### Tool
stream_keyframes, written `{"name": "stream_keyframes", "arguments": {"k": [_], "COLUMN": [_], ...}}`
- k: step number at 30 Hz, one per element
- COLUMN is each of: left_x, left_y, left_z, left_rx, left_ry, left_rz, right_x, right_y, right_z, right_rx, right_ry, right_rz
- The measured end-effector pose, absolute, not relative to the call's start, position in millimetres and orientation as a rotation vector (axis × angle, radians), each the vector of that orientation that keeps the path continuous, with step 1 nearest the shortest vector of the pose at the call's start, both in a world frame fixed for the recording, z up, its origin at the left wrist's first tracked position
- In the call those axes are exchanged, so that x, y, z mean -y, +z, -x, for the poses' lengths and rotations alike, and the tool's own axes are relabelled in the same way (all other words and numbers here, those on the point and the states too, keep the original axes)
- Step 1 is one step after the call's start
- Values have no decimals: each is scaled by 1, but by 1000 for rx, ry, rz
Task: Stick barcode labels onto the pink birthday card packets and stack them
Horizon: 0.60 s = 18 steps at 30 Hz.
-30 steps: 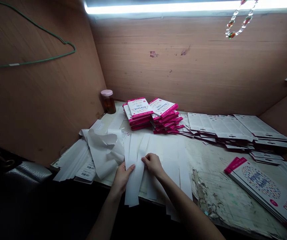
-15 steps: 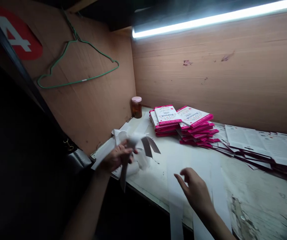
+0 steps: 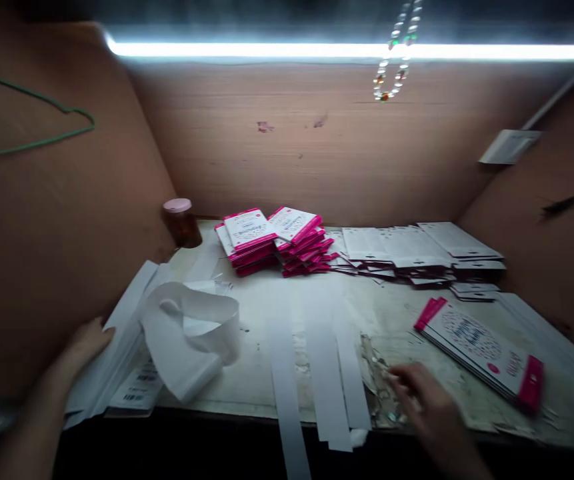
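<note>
My left hand is at the left edge of the table, closed on long white paper strips; some of its fingers are hidden. Right beside them lies a wide white strip curled into a loop, partly over a label with barcodes. My right hand, smeared by motion, hovers low over the front of the table with fingers curled together. Whatever might be between those fingertips is too blurred to make out. Flat white strips lie left of it, overhanging the front edge. Pink-and-white birthday packets lie to its right.
Stacks of pink-and-white packets stand at the back, near a brown jar with a pink lid. White printed cards lie in rows at back right. Wooden partitions enclose the table; a green hanger hangs left and a bead string overhead.
The view has turned right. My left hand no longer holds the greyish strip and is now at the white strips on the left. My right hand has moved right, its fingers curled more.
</note>
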<state>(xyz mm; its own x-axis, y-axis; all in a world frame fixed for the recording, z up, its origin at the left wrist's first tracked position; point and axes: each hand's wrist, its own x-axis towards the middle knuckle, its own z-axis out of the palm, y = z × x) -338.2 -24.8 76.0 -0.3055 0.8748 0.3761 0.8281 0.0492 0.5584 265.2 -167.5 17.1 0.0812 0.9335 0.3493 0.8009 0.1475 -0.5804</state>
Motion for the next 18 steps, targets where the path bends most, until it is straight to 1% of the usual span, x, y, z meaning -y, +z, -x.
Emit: {"name": "stream_keyframes", "arguments": {"k": [2,3,4,6,8,9,10,12,14,18], "left_x": [41,55,71,105,132,139,143,138,124,88], "left_y": [78,77,73,54,23,6,-10,-36,-47,-41], "left_z": [301,274,242,172,109,85,68,54,60,84], "left_rx": [-2480,-2550,-2524,-2366,-1865,-1677,-1607,-1663,-1713,-1745], "left_ry": [1116,1156,1166,1171,983,846,726,570,425,236], "left_rz": [-1817,-1920,-2038,-2207,-2481,-2569,-2590,-2569,-2565,-2544], "right_x": [169,167,163,151,131,119,108,86,71,64], "right_y": [12,7,1,-9,-15,-16,-16,-16,-17,-19], "right_z": [-222,-198,-174,-134,-110,-104,-101,-104,-112,-124], "right_rx": [2045,2258,2422,2574,2621,2630,2630,2606,2572,2584], "right_ry": [297,355,416,490,548,568,576,551,503,488], "right_rz": [1498,1326,1160,1012,1014,1037,1076,1185,1274,1270]}}
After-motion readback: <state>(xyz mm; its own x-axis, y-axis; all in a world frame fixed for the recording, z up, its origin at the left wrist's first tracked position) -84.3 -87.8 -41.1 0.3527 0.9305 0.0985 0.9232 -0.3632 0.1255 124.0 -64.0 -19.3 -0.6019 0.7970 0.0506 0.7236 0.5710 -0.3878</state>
